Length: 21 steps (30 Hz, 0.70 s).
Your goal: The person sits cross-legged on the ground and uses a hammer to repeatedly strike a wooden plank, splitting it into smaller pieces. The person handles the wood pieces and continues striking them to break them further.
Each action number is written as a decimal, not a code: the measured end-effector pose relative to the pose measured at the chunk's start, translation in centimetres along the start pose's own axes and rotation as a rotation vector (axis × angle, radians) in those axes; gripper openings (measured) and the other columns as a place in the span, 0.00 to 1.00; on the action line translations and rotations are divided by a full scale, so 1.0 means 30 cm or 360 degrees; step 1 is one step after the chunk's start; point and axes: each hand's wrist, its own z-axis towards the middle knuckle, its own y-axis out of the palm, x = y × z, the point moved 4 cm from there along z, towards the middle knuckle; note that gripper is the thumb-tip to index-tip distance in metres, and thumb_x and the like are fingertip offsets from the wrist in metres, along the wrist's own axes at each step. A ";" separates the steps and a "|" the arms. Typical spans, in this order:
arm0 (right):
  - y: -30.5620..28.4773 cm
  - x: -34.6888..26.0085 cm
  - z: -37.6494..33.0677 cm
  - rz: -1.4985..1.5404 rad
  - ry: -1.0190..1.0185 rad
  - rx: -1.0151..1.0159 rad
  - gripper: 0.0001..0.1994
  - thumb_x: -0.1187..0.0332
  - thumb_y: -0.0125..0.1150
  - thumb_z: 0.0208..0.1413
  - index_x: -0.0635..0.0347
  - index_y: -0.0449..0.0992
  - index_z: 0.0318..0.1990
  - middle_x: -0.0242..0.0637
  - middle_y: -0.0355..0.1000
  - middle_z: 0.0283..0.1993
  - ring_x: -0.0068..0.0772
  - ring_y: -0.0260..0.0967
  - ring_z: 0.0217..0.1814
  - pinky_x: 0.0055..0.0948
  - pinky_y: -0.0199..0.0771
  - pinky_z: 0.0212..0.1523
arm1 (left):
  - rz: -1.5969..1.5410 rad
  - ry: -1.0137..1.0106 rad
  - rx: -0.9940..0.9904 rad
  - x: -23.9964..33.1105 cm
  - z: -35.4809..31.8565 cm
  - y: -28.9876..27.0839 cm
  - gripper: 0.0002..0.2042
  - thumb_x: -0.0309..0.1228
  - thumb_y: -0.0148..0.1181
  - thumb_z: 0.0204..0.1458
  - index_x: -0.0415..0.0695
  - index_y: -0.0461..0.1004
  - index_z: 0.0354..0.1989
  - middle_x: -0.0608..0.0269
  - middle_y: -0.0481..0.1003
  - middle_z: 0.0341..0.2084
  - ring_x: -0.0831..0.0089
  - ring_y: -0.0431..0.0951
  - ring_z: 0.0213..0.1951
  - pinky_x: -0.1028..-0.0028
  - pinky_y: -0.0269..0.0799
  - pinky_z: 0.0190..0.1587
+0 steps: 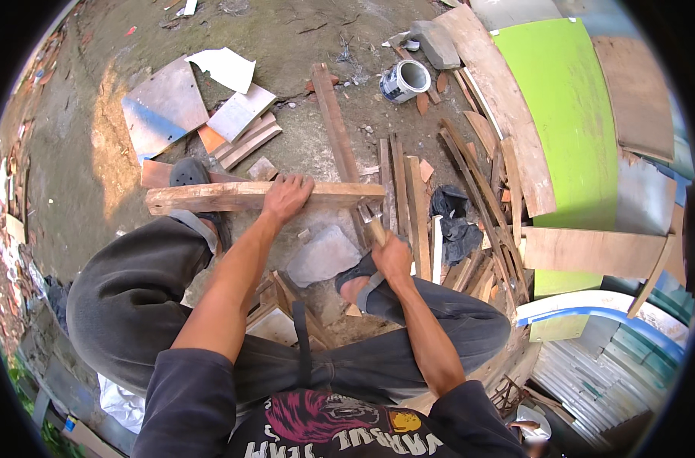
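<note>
A thick wooden beam (217, 198) lies crosswise in front of me, its left end by my left foot. My left hand (288, 195) is closed over the beam right of its middle. In my right hand (393, 257) is a claw hammer (375, 225), gripped by its wooden handle. The hammer's head is at the beam's right end; whether it touches the wood I cannot tell. Another long wooden bar (332, 122) runs away from me, passing beneath the beam. A flat grey stone (322, 256) sits on the ground between my feet.
Several wood strips (417, 214) lie to the right, beside black plastic (456, 229). A paint can (405, 81) stands farther off near a grey block (434, 44). Board offcuts (164, 107) lie at the far left. A large green panel (565, 114) is at the right.
</note>
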 end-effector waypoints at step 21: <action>-0.046 -0.052 0.010 -0.0260 -0.0232 -0.0011 0.12 0.68 0.62 0.52 0.62 0.70 0.41 0.59 0.77 0.29 0.63 0.77 0.34 0.57 0.76 0.35 | 0.0022 0.0040 0.0011 0.013 0.026 -0.007 0.18 0.28 0.50 0.57 0.47 0.66 0.57 0.56 0.74 0.43 0.61 0.75 0.50 0.59 0.68 0.53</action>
